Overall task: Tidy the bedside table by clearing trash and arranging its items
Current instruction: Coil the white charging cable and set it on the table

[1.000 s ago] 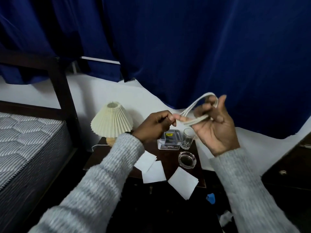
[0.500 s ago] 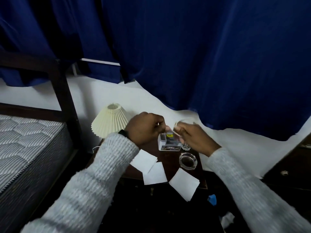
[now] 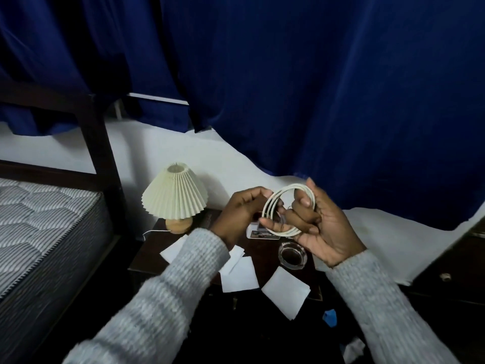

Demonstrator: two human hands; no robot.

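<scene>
Both hands hold coiled white cable (image 3: 286, 208) above bedside table (image 3: 149, 261); right hand (image 3: 319, 227), left hand (image 3: 242, 208).

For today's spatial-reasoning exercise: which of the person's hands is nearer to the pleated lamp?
Left. The left hand grips the coiled cable just right of the lamp; the right hand holds the coil's far side, further right, above the glass ashtray.

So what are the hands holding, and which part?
A coiled white cable. The right hand grips its right and lower side, fingers through the loop; the left hand pinches its left edge.
</scene>
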